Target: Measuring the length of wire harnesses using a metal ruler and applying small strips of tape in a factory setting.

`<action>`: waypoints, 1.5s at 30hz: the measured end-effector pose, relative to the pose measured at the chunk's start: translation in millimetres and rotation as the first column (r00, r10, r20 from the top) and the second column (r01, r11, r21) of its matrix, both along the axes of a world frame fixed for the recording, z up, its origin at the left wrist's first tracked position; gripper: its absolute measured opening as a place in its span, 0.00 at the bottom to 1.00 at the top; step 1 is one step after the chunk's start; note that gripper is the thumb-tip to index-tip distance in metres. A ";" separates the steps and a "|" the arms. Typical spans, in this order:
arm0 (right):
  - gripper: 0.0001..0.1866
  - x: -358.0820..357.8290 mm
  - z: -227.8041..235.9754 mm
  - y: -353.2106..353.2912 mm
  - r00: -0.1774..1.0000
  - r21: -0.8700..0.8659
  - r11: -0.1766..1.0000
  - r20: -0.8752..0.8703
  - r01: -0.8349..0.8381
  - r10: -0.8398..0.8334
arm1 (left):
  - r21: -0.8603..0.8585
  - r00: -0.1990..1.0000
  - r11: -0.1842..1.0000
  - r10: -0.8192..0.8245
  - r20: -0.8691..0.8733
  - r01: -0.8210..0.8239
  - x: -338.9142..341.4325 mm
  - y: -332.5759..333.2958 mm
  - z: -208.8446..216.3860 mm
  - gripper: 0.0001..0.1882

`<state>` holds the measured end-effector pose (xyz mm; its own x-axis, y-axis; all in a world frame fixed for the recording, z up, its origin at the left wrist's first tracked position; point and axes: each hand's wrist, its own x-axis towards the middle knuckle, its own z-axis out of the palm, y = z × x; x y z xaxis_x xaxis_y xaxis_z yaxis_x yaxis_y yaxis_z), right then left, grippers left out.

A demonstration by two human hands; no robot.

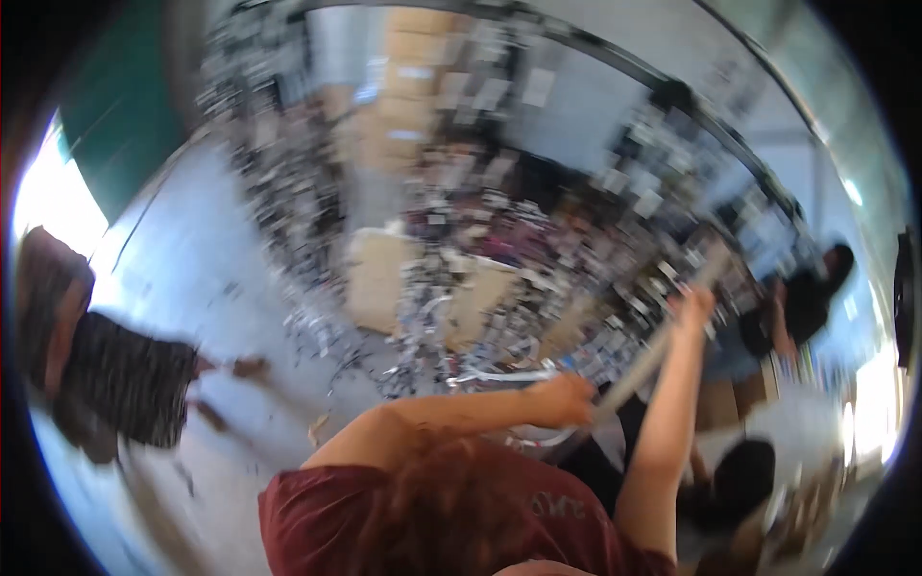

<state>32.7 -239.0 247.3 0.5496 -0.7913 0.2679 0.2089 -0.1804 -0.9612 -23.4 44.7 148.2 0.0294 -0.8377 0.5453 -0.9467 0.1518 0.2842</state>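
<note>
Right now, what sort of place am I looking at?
Probably a warehouse or sorting shed, though the picture is blurred. Heaps of small mixed pieces spread across a broad grey floor, and what look like stacked brown cartons stand among them.

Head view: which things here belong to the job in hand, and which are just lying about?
In hand:
- long pale pole, apparently gripped by left hand and right hand

Probably just lying about:
- tan block
- carton-like stack

Blur hides whether the scattered scraps matter.
</note>
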 end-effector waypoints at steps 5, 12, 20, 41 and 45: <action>0.08 8.5 -8.5 -6.3 0.984 0.089 0.983 0.092 -0.161 0.153 | -0.058 0.993 0.995 0.087 0.084 -0.083 -6.6 6.2 10.2 0.05; 0.08 11.0 -7.0 0.9 0.960 0.079 0.963 0.138 -0.258 0.246 | -0.109 0.981 0.991 0.099 0.166 -0.082 -5.7 -4.1 12.7 0.09; 0.14 6.7 10.3 41.1 0.995 0.076 0.994 0.069 -0.079 0.074 | -0.130 0.959 0.987 0.129 0.253 -0.099 -2.0 -9.4 7.1 0.10; 0.20 -24.9 15.7 41.2 0.980 -0.008 0.987 0.110 -0.163 0.163 | -0.068 0.982 0.989 0.142 0.128 -0.134 -8.5 -18.2 -7.6 0.17; 0.24 -32.2 16.8 33.6 0.997 -0.102 0.993 -0.056 -0.056 0.051 | 0.143 0.892 0.909 0.413 -0.183 -0.391 -0.5 -21.3 -27.7 0.18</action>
<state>0.5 -205.5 264.1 0.6063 -0.7300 0.3155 0.1695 -0.2690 -0.9481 -23.9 23.4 120.5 0.4769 -0.7800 0.4053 -0.8400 -0.2686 0.4714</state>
